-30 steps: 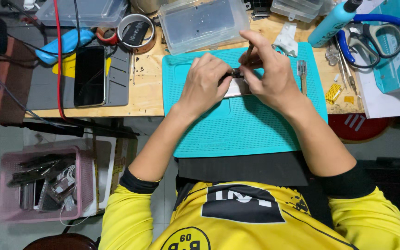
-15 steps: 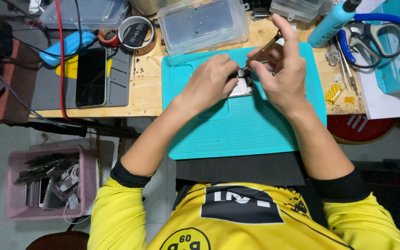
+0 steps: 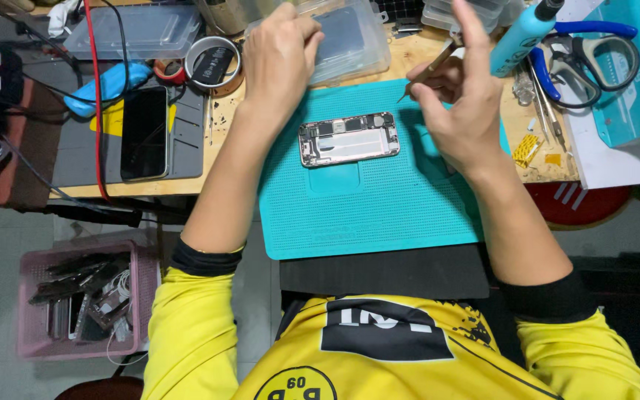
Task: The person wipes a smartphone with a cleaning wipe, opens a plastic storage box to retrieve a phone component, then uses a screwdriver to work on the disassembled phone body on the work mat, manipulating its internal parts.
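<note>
Both hands have lifted off the opened phone (image 3: 349, 138), which a second ago they pressed between them; it now lies bare on the teal mat (image 3: 379, 207), just below and between the hands. The left hand (image 3: 279, 55) has drawn back to the clear plastic box (image 3: 350, 37) at the mat's far edge, fingers curled against its lid; whether it grips anything cannot be told. The right hand (image 3: 461, 104) pinches slim tweezers (image 3: 427, 72), index finger raised, tips hovering above the phone's right end. What the tweezers carry, if anything, is too small to make out. The box's contents are blurred behind the lid, and the top of the raised finger is cut off by the frame. Beyond the right hand lie blue-handled scissors (image 3: 587, 55) and a teal tube (image 3: 520, 37); past the left, a tape roll (image 3: 212, 63) and a dark phone (image 3: 144, 133) on a grey mat. The wooden table (image 3: 424, 55) is crowded; a pink basket (image 3: 83, 296) of parts sits on the floor beside it.
</note>
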The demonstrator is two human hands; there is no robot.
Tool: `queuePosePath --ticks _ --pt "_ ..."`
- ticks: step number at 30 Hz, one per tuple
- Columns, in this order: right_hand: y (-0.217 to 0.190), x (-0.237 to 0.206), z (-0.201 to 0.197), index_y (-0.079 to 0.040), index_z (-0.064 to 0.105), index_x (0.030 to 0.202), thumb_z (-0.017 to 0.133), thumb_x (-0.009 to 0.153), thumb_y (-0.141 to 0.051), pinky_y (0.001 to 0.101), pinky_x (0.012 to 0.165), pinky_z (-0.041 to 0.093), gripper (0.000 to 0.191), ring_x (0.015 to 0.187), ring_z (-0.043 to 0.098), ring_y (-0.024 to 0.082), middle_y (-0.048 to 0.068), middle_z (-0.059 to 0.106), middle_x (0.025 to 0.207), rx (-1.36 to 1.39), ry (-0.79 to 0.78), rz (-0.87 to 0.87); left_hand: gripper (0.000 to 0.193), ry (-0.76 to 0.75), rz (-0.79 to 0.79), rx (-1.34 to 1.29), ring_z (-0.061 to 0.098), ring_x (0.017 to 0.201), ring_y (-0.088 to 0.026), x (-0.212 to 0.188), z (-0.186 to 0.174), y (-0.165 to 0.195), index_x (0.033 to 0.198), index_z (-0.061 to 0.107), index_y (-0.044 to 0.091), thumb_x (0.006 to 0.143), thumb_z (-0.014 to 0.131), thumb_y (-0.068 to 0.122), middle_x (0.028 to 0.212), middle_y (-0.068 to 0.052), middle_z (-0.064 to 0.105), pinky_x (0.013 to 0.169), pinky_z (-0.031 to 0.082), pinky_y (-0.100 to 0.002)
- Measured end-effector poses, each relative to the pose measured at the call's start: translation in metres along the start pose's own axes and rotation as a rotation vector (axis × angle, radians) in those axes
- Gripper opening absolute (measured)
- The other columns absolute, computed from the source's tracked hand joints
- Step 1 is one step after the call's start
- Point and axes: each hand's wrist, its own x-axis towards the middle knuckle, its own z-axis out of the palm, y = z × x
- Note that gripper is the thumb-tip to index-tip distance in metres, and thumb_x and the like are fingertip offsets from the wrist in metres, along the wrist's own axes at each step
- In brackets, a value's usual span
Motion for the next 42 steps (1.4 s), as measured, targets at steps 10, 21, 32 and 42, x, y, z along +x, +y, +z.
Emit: queuePosePath --ticks 10,21,32,42 --pt "-0.001 -0.012 0.004 -0.007 0.034 0.156 0.069 0.104 0.01 0.0313 0.093 0.065 0.065 0.101 0.078 0.02 0.014 0.076 0.103 -0.122 -0.07 -0.043 0.042 -0.158 0.163 -0.271 0.063 0.108 -0.034 -0.045 0.003 0.055 0.129 0.067 0.005 0.093 0.083 0.019 0.113 -0.013 0.065 0.092 0.053 -0.044" --pt "-0.005 -0.017 0.006 -0.006 0.037 0.155 0.07 0.101 0.01 0.0309 0.091 0.065 0.065 0.105 0.078 0.021 0.013 0.074 0.101 -0.143 -0.087 -0.05 0.07 -0.367 0.085 -0.376 0.059 0.116 -0.034 -0.072 0.014 0.066 0.126 0.063 0.0 0.073 0.092 0.034 0.122 -0.013 0.067 0.1 0.046 -0.046" --pt "-0.009 -0.015 0.008 -0.006 0.039 0.154 0.071 0.101 0.009 0.0317 0.09 0.063 0.064 0.103 0.079 0.021 0.012 0.074 0.098 -0.202 -0.083 -0.075 0.066 -0.318 0.066 -0.403 0.061 0.112 -0.033 -0.074 0.012 0.065 0.123 0.066 0.001 0.071 0.093 0.033 0.116 -0.011 0.069 0.097 0.046 -0.046" --pt "-0.016 0.001 0.015 -0.007 0.054 0.145 0.086 0.092 -0.001 0.0318 0.066 0.053 0.062 0.07 0.064 0.02 0.01 0.063 0.084 -0.36 -0.081 -0.132 0.065 -0.295 0.058 -0.431 0.062 0.109 -0.033 -0.076 0.014 0.063 0.122 0.068 0.002 0.07 0.093 0.033 0.113 -0.011 0.071 0.094 0.047 -0.046"
